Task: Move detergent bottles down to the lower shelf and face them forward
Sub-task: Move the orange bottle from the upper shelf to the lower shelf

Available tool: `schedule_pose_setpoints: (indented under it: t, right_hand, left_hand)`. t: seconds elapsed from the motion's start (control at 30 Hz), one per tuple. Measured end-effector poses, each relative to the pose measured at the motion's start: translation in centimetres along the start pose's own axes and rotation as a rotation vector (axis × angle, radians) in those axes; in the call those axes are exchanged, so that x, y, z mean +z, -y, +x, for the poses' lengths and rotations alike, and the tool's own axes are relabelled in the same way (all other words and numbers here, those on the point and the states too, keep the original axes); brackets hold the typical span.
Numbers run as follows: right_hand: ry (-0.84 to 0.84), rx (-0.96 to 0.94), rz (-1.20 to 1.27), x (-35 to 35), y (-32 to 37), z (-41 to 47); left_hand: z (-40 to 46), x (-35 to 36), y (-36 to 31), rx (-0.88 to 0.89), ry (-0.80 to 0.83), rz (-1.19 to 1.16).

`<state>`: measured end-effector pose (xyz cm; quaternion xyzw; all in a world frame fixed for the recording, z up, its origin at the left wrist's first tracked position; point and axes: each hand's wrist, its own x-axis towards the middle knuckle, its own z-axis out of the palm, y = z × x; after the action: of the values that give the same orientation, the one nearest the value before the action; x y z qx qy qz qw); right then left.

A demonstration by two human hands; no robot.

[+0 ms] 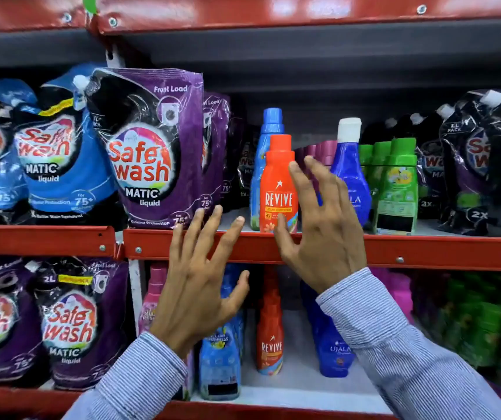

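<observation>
An orange Revive bottle (278, 183) stands upright at the front of the upper shelf (243, 247), label facing me. A light blue bottle (265, 137) stands behind it. My right hand (322, 219) is open just to the right of the orange bottle, thumb near its base, fingers spread, not gripping it. Lower and to the left, my left hand (203, 277) is open in front of the shelf's red edge, holding nothing. On the lower shelf (288, 392) stand another orange Revive bottle (270, 338), a blue Ujala bottle (332, 350) and a light blue bottle (220, 362).
Purple and blue Safewash pouches (152, 153) fill the left of both shelves. A blue white-capped bottle (350, 174), green bottles (397, 189) and dark pouches (473, 165) stand to the right on the upper shelf. Pink and green bottles (482, 325) sit blurred at lower right.
</observation>
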<state>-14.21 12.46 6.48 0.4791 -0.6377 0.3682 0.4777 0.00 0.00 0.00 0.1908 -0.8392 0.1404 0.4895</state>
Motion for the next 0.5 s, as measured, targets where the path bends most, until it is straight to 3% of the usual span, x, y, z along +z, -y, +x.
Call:
schedule_pose_setpoints:
  t: [0.2, 0.33, 0.5]
  right_hand:
    - [0.082, 0.261, 0.037, 1.8, 1.9, 1.9]
    - [0.126, 0.336, 0.027, 2.4, 2.2, 2.6]
    - [0.015, 0.345, 0.117, 2.4, 1.9, 3.0]
  left_hand:
    - [-0.7, 2.0, 0.9, 0.012, 0.025, 0.099]
    - [-0.7, 2.1, 0.7, -0.014, -0.009, 0.092]
    - [-0.6, 2.3, 0.2, -0.044, -0.038, 0.065]
